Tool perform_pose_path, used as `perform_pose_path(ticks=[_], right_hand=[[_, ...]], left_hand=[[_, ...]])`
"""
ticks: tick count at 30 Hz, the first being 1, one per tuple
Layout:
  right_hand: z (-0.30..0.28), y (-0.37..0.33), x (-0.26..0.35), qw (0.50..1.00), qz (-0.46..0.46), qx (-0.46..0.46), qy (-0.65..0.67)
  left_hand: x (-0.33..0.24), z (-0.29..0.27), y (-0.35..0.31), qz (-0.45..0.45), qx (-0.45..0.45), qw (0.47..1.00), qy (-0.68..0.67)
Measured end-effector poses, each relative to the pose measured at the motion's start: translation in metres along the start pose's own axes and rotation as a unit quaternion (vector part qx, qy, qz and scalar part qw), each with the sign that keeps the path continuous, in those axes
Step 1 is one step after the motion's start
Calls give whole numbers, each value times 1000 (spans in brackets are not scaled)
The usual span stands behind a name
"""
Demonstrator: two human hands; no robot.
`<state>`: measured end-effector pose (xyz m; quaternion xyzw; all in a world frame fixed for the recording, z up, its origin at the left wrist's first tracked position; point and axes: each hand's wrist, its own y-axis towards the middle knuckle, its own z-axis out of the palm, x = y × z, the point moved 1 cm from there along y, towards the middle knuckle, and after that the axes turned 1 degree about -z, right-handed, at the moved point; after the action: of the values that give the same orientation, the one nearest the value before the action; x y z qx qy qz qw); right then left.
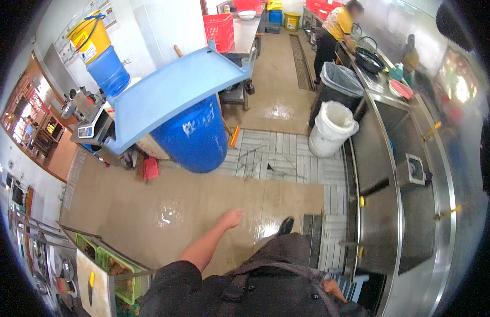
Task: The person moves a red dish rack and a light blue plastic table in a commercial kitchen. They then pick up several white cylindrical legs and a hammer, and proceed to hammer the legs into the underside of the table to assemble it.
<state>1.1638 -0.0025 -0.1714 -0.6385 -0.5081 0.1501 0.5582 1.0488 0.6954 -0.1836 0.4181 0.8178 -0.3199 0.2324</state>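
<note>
My left hand (232, 217) hangs out in front of my body over the wet brown floor, its fingers curled in and nothing visible in them. Low at my right side, my right hand (333, 289) is partly covered by my dark clothing. Right beside it is a light blue-grey slatted plastic piece (356, 285); whether the hand grips or only passes it, I cannot tell. One dark shoe (286, 226) shows below me on the floor.
Ahead stands a blue barrel (194, 137) under a large light-blue tray (176, 87). Steel sinks (379, 222) line the right, beside a white bin (332, 129) and a black bin (337, 87). A person in yellow (337, 26) works there. Green crates (115, 269) sit left.
</note>
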Motion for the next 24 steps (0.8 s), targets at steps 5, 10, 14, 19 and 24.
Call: perform_pose_path(ticks=[5, 10, 14, 19, 24], right_hand=[[-82, 110, 183, 998, -52, 5, -32], [-172, 257, 436, 985, -152, 34, -75], [-210, 351, 728, 958, -281, 50, 15], [-226, 376, 1064, 885, -451, 96, 60], [-248, 395, 1240, 872, -460, 151, -72]], left_hand=[[-128, -44, 215, 72, 60, 996, 6], [-167, -93, 328, -61, 191, 979, -20], [-173, -135, 450, -126, 55, 977, -161], [-189, -158, 670, -247, 18, 962, -117], [-262, -212, 901, -115, 68, 991, 3]])
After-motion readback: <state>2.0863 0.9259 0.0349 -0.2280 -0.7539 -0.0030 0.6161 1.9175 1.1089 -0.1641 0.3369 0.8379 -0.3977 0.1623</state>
